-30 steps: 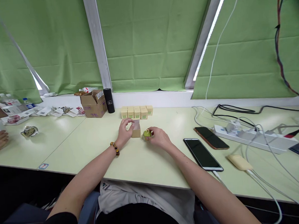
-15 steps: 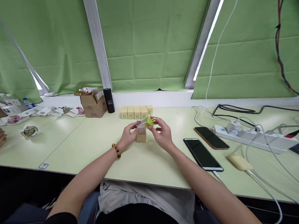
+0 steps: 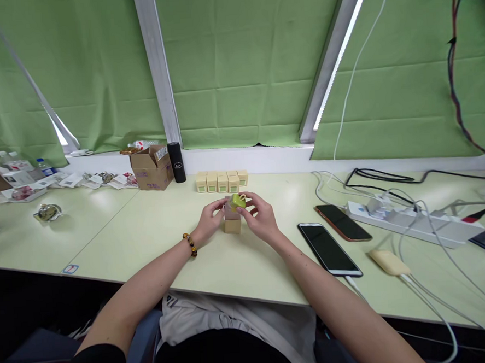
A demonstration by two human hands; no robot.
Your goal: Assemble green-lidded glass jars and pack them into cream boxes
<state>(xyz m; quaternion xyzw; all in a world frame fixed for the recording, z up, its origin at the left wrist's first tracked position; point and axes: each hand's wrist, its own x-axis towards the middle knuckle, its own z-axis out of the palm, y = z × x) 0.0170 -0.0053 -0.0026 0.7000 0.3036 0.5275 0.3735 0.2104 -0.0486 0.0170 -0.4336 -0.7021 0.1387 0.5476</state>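
Note:
A small tan cardboard box (image 3: 232, 226) stands on the table in front of me, with a pale, partly see-through piece (image 3: 232, 213) rising from its top. My left hand (image 3: 209, 222) is at the left side of the box, thumb and fingers closed on its upper edge. Pinched in my right hand (image 3: 261, 217) is a small yellow-green object (image 3: 239, 201) with a yellow loop, held just above the box opening. Its exact kind is too small to make out. My fingers cover part of it.
Several small cream boxes (image 3: 223, 182) stand in rows behind my hands. Back left are an open carton (image 3: 151, 173) and a black cylinder (image 3: 176, 162). To the right lie two phones (image 3: 330, 248), a power strip (image 3: 405, 223) and loose cables. A foil-like packet (image 3: 48, 212) lies left.
The yellow-green object has moved slightly left and down, closer over the box. The box has shifted a little right. Another person's hand at the far left has gone from view.

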